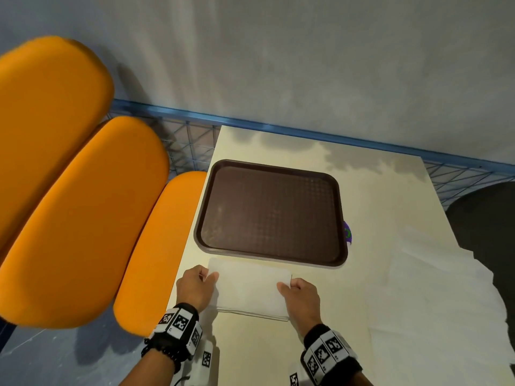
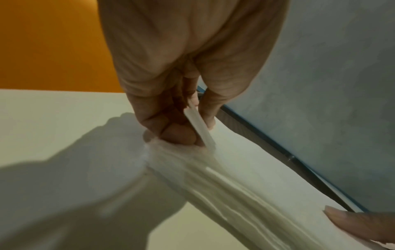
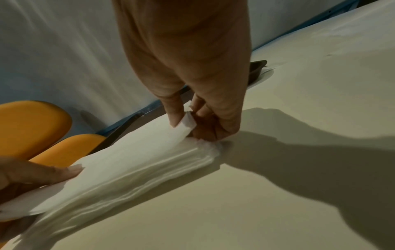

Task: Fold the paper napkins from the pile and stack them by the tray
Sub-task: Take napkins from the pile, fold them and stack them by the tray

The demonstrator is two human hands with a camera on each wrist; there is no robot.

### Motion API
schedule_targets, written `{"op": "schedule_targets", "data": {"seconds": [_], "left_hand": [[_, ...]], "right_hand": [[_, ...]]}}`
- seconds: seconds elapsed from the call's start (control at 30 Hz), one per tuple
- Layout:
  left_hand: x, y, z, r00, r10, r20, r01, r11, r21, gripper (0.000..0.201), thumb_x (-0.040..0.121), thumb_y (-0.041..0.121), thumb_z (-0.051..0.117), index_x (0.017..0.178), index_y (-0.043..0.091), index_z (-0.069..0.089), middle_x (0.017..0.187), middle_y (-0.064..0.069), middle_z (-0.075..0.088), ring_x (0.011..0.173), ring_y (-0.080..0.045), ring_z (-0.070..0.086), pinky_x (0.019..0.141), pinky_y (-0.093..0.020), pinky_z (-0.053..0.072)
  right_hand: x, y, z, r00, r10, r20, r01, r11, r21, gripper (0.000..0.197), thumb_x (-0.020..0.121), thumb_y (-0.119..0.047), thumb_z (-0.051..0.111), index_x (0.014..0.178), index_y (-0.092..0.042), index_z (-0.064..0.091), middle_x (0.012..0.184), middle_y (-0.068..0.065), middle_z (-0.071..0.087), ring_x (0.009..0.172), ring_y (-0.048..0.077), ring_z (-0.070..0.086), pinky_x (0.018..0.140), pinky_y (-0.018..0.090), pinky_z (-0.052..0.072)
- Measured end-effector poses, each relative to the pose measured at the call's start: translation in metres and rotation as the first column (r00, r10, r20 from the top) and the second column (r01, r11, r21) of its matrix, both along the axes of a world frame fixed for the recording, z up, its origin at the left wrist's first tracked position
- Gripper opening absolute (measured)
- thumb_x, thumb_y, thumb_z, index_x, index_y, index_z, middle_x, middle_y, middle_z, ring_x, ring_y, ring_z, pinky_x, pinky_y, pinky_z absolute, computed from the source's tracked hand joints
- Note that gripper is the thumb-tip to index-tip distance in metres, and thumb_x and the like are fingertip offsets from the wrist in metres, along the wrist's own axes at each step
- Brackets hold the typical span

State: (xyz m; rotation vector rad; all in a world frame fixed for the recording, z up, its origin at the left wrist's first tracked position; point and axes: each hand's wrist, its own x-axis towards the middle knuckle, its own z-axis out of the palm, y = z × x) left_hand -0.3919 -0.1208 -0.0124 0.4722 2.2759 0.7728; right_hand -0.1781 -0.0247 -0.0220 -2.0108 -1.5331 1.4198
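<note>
Head view: left hand [image 1: 195, 288] and right hand [image 1: 301, 298] pinch folded napkin's [image 1: 250, 291] end edges beside tray [image 1: 271, 257]

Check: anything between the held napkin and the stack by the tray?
Nothing visible. Both hands, left and right, pinch the top napkin directly over the stack, just in front of the tray.

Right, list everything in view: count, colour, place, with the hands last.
tray: one, dark brown, on the table's far half
folded napkins: one white stack, just in front of the tray
unfolded napkin pile: one, white, right side of the table
table: one, cream
chairs: orange, left of the table
left hand: pinches the top napkin's left edge
right hand: pinches its right edge
</note>
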Motion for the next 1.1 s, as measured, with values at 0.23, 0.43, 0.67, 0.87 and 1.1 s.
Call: {"op": "schedule_targets", "data": {"seconds": [0.23,0.43,0.67,0.87,1.1], "left_hand": [[0.007,-0.003,0.009,0.977,-0.034,-0.211,0.049,0.997,0.064,0.024,0.091,0.034,0.068,0.100,0.017,0.054,0.096,-0.001,0.059,0.083,-0.019,0.058,0.076,-0.039,0.054],[0.045,0.001,0.005,0.740,-0.545,-0.395,0.621,0.779,0.087,0.042,0.099,0.029,0.057,0.139,0.025,0.049,0.147,0.003,0.045,0.136,-0.018,0.041,0.113,-0.030,0.030],[0.047,-0.007,-0.028,0.579,-0.773,-0.259,0.755,0.628,-0.188,0.063,0.103,0.049,0.033,0.156,0.039,0.000,0.154,0.004,-0.033,0.150,-0.027,-0.024,0.114,-0.042,-0.017],[0.043,-0.006,-0.040,0.519,-0.818,-0.248,0.733,0.575,-0.363,0.092,0.087,0.075,0.042,0.149,0.046,-0.019,0.153,-0.005,-0.042,0.140,-0.030,-0.039,0.114,-0.053,-0.018],[0.043,0.000,-0.028,0.553,-0.807,-0.205,0.695,0.583,-0.421,0.111,0.069,0.087,0.049,0.151,0.048,-0.015,0.155,-0.005,-0.038,0.144,-0.032,-0.033,0.114,-0.068,-0.007]], "right_hand": [[0.003,-0.004,0.012,0.989,0.079,0.128,-0.108,0.963,0.246,0.018,0.088,-0.031,0.071,0.091,-0.023,0.055,0.097,-0.006,0.061,0.088,0.014,0.059,0.076,0.029,0.045],[-0.027,-0.028,0.023,0.694,0.576,0.432,-0.716,0.492,0.495,0.035,0.099,-0.022,0.054,0.134,-0.021,0.051,0.143,0.001,0.047,0.132,0.018,0.045,0.109,0.033,0.041],[-0.020,-0.039,-0.014,0.534,0.664,0.524,-0.833,0.518,0.193,0.066,0.108,-0.041,0.027,0.160,-0.014,-0.004,0.164,0.007,-0.023,0.152,0.027,-0.018,0.117,0.037,-0.012],[-0.022,-0.047,-0.026,0.494,0.599,0.630,-0.842,0.511,0.173,0.074,0.101,-0.055,0.030,0.157,-0.014,0.005,0.163,0.021,-0.004,0.149,0.042,-0.003,0.117,0.056,0.010],[-0.014,-0.033,0.005,0.509,0.709,0.487,-0.833,0.549,0.071,0.074,0.102,-0.059,0.029,0.157,-0.025,-0.007,0.165,0.017,-0.018,0.152,0.039,-0.014,0.123,0.054,0.003]]}}
